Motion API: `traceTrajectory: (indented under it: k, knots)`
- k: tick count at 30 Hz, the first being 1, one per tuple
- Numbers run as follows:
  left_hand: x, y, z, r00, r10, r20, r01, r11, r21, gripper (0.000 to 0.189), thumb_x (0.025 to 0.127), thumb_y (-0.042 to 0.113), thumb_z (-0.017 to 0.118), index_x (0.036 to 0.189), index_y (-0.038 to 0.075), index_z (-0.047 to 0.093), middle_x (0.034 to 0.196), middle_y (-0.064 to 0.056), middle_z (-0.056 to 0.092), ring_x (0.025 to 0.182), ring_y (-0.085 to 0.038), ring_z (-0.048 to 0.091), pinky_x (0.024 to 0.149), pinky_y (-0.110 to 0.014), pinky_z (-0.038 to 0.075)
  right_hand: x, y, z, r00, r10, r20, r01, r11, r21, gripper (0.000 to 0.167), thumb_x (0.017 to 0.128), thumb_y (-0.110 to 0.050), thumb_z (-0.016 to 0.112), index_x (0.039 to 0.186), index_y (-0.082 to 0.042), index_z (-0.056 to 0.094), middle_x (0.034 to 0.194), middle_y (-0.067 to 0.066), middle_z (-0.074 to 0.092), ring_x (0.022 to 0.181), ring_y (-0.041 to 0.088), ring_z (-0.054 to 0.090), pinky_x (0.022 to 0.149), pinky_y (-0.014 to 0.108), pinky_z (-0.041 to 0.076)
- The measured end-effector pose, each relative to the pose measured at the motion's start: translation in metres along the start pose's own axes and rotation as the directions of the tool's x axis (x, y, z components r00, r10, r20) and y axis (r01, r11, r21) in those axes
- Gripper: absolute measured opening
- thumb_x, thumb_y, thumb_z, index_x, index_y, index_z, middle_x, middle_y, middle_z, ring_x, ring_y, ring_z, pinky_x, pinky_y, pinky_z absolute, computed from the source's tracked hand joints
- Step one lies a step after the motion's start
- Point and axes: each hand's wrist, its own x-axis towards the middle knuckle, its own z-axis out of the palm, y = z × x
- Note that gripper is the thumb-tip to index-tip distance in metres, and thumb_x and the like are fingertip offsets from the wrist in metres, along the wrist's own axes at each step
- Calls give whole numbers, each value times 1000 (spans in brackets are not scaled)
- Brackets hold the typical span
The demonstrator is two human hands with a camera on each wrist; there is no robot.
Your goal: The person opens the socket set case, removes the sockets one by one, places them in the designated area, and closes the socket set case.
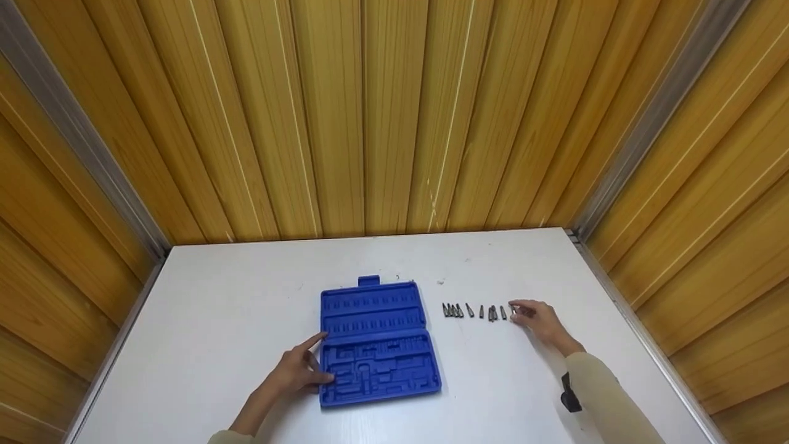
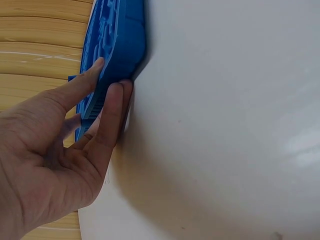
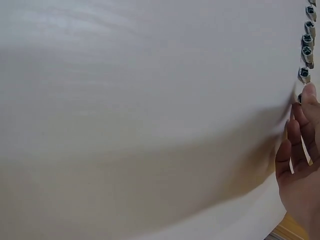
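Note:
A blue plastic tool case [image 1: 385, 335] lies open and flat on the white table, its moulded slots facing up. My left hand [image 1: 296, 372] holds the case's left edge, with the thumb on the rim and fingers against the side, as the left wrist view shows. To the right of the case, several small metal bit sockets [image 1: 481, 312] stretch out in a row. At the row's right end, my right hand [image 1: 541, 322] pinches the last bit socket [image 3: 300, 98] between thumb and fingers. Most of that piece is hidden by the fingertips.
The white table [image 1: 246, 296] meets a yellow wood-patterned wall [image 1: 394, 123] at the back, with similar panels on both sides. Small dark specks [image 1: 441, 282] dot the tabletop behind the row. A black strap [image 1: 571, 394] hangs at the right sleeve.

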Motion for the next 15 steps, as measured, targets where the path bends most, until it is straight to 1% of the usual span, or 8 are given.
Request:
traceTrajectory:
  k: [5, 7, 11, 15]
  knots:
    - [-1, 0, 1, 1000, 14, 14, -14, 1000, 12, 97, 76, 10, 89, 156, 0, 36, 84, -8, 64, 73, -15, 60, 79, -35, 56, -5, 2, 2, 1000, -25, 16, 26, 998, -49, 33, 94, -7, 71, 125, 6, 67, 101, 17, 70, 92, 27, 63, 83, 30, 51]
    - [-1, 0, 0, 1000, 20, 13, -20, 1000, 9, 97, 76, 10, 89, 156, 0, 36, 84, -9, 64, 73, -15, 61, 77, -34, 56, -4, 1, 2, 999, -28, 29, 30, 998, -59, 34, 95, -8, 70, 126, 6, 67, 101, 17, 69, 93, 28, 63, 83, 31, 51]
    - [-1, -1, 0, 1000, 20, 7, -20, 1000, -4, 97, 76, 10, 89, 157, 2, 36, 84, -9, 64, 71, -15, 61, 71, -29, 56, -2, -1, 0, 998, -4, 61, 7, 999, -53, 36, 97, -10, 68, 129, 6, 65, 104, 17, 68, 94, 27, 61, 84, 33, 50]
    - [-1, -2, -1, 1000, 9, 5, -9, 1000, -25, 97, 76, 10, 89, 157, 3, 36, 85, -9, 64, 70, -14, 61, 66, -26, 56, 0, -2, -2, 995, 28, 91, -25, 999, -35, 38, 98, -10, 67, 132, 6, 62, 106, 18, 67, 97, 27, 60, 86, 34, 49]
